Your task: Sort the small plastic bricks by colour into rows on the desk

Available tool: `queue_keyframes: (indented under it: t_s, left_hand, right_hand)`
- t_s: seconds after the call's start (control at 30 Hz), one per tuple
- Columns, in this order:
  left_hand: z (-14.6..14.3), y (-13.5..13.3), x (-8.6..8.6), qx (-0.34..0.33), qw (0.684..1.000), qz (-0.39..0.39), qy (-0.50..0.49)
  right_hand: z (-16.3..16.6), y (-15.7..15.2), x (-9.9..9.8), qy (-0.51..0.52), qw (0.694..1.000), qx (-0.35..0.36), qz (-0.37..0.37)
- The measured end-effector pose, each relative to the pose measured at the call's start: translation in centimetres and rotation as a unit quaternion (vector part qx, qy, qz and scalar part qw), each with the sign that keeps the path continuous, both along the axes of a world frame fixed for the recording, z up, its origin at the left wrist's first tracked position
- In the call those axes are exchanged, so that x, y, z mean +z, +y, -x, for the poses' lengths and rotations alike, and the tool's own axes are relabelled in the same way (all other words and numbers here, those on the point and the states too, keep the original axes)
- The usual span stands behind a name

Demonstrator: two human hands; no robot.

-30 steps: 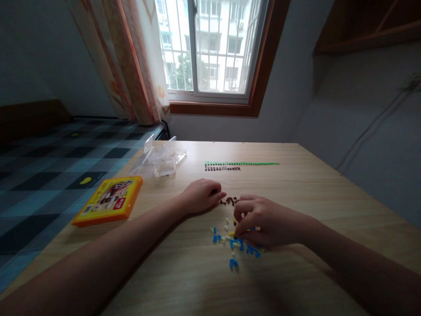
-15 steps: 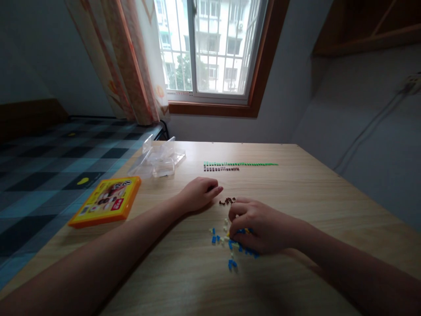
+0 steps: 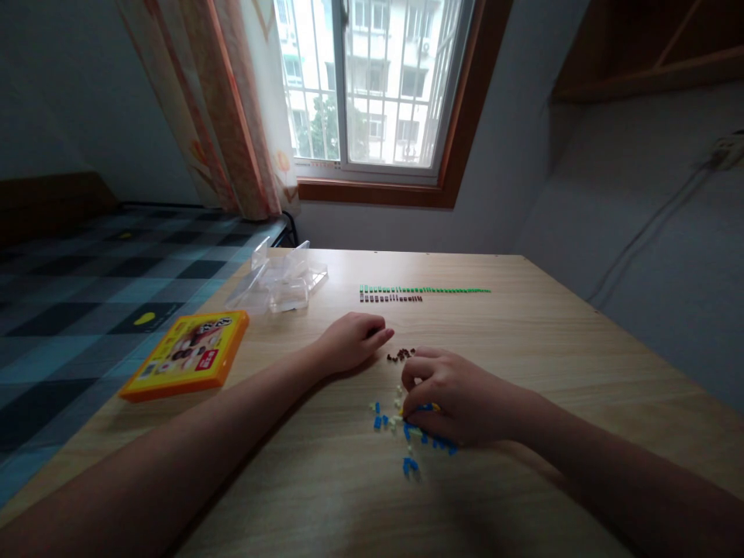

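My left hand [image 3: 356,339] rests on the table, its fingers curled in and its thumb pointing right; I see nothing in it. Over a loose pile of small blue building bricks [image 3: 442,445] and pale yellow bricks [image 3: 398,391], my right hand [image 3: 445,394] is closed in a pinch. A small yellow brick [image 3: 402,413] shows at its thumb and fingertips. Part of the pile is hidden beneath this hand. Just beyond the fingers lies a small heap of dark brown bricks [image 3: 401,355], between the two hands.
Farther back, green bricks [image 3: 418,290] form a long row, with a shorter row of dark bricks [image 3: 384,298] before it. Clear plastic trays [image 3: 284,283] stand at the back left. A yellow-orange box [image 3: 186,356] lies near the left edge of the wooden table [image 3: 523,341].
My right hand has shifted very slightly left, and the yellow brick at its fingertips has moved along with it. My left hand stays in place.
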State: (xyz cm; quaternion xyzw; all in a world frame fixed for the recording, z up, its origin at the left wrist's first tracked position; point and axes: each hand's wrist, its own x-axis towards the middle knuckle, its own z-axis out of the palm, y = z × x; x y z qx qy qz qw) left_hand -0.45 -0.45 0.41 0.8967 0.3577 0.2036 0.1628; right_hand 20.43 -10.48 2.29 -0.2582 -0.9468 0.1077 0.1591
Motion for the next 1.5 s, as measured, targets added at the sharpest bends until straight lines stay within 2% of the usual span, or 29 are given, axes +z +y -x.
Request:
queue_keyframes:
  t_s: [0.23,0.37,0.47,0.63,0.83,1.0,1.3,1.5]
  left_hand:
    - [0.1,-0.1,0.0,0.001,1.0,0.006,-0.003]
    - [0.1,-0.1,0.1,0.003,1.0,0.006,0.001]
    - [0.1,-0.1,0.1,0.003,1.0,0.004,0.012]
    - [0.3,-0.4,0.2,-0.027,0.997,-0.045,0.051]
    - [0.8,-0.9,0.5,-0.063,0.991,-0.092,0.079]
    - [0.8,-0.9,0.3,-0.064,0.987,-0.111,0.101]
    - [0.7,-0.7,0.2,-0.068,0.982,-0.125,0.123]
    - [0.7,-0.8,0.6,-0.075,0.982,-0.123,0.125]
  right_hand:
    - [-0.3,0.3,-0.1,0.026,1.0,-0.01,0.013]
    - [-2.6,2.3,0.1,0.086,0.993,-0.082,-0.001]
    - [-5.4,4.6,-0.4,0.073,0.988,-0.135,-0.026]
    - [-8.4,6.9,-1.8,0.028,0.984,-0.156,0.085]
    - [-7.1,6.2,-1.9,0.053,0.985,-0.121,0.114]
    - [-6.5,5.9,-1.9,0.075,0.981,-0.139,0.111]
    - [-7.1,6.0,-1.9,0.072,0.976,-0.141,0.152]
    - [-6.7,6.0,-2.6,0.086,0.978,-0.143,0.128]
